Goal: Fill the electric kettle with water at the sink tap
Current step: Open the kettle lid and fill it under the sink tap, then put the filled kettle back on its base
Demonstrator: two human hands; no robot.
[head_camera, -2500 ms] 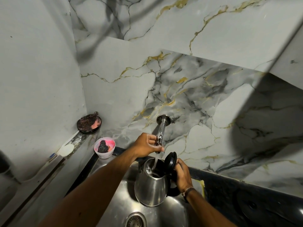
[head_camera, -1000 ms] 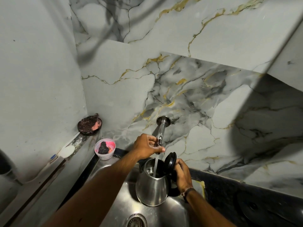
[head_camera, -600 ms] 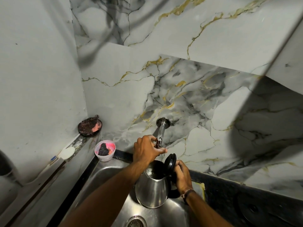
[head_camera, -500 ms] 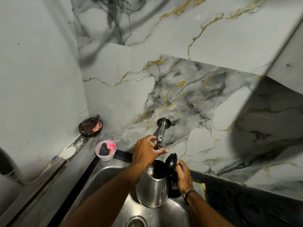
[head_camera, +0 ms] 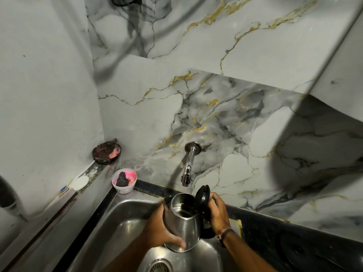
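The steel electric kettle [head_camera: 183,222] is held over the sink [head_camera: 125,218], below and slightly in front of the wall tap [head_camera: 187,169]. Its black lid [head_camera: 202,197] stands open on the right side. My left hand [head_camera: 161,230] cups the kettle's body from the left and underneath. My right hand [head_camera: 217,213] grips the black handle behind the lid. No water runs from the tap. Some water glints inside the kettle.
A pink-and-white cup [head_camera: 124,181] with a dark scrubber sits at the sink's back left corner. A dark round dish [head_camera: 107,153] and a white lid [head_camera: 79,182] rest on the left ledge. The drain [head_camera: 160,266] lies below the kettle. Dark countertop [head_camera: 294,238] extends right.
My left hand left the tap and moved down onto the kettle's body. The water stream has stopped. The kettle has come slightly lower and toward me.
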